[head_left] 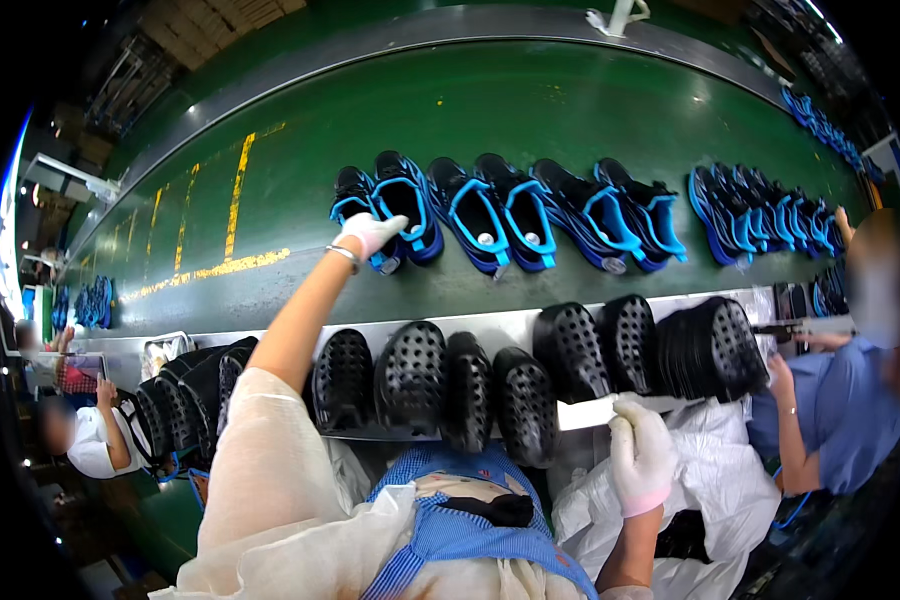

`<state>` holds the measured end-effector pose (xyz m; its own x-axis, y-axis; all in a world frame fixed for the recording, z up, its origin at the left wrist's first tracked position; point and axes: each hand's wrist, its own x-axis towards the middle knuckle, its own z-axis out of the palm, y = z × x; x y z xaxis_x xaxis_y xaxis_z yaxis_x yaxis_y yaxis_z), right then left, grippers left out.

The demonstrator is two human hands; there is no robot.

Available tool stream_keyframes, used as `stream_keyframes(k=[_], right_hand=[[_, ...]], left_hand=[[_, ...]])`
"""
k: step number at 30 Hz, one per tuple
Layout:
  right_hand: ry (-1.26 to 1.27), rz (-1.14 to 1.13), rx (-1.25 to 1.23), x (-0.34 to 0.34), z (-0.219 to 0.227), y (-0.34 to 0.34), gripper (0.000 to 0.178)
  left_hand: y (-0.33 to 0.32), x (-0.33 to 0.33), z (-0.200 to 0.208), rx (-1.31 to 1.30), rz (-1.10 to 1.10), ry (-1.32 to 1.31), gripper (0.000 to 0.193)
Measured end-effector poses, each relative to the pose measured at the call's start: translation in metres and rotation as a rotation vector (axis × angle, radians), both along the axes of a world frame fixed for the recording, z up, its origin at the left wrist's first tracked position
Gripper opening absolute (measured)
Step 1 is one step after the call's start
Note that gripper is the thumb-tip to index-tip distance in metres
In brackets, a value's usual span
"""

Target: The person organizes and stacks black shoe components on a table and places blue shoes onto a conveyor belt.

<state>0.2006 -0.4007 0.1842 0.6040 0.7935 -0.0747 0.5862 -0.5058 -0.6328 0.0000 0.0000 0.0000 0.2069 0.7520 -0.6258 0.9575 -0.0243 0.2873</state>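
Shoes (402, 190) and a white strip (585, 413) occupy our gloved hands. Closest to us lies our blue checked apron (460, 540), with white sheeting (720, 455) bunched at its right. Just above that sheeting, our right hand (640, 455) pinches the end of the strip, thumb and fingers drawn together. Past it, black perforated, sole-shaped forms (410, 375) line the metal ledge (500, 328), the rightmost ones packed in a stack. To our right, a co-worker in blue (830, 400) has a hand near that stack. Beyond the ledge, three black-and-blue pairs stand in a row on the green surface (370, 110), heels toward us. Our left hand (372, 235) reaches the leftmost pair, one finger extended at a collar; whether it grips anything, we cannot tell. More shoes cluster farther right, yellow lines (238, 200) mark the surface at our left, and a grey rail (530, 25) runs beyond.
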Motion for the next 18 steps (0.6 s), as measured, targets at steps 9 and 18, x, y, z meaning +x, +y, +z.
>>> stream_keyframes(k=[9, 18], right_hand=[[-0.039, 0.109, -0.04, 0.0, -0.022, 0.091, 0.016], [-0.57, -0.031, -0.206, 0.124, 0.075, 0.028, 0.031]], left_hand=[[0.026, 0.042, 0.005, -0.008, 0.277, -0.208, 0.032], [0.029, 0.051, -0.032, 0.228, -0.203, -0.19, 0.039]])
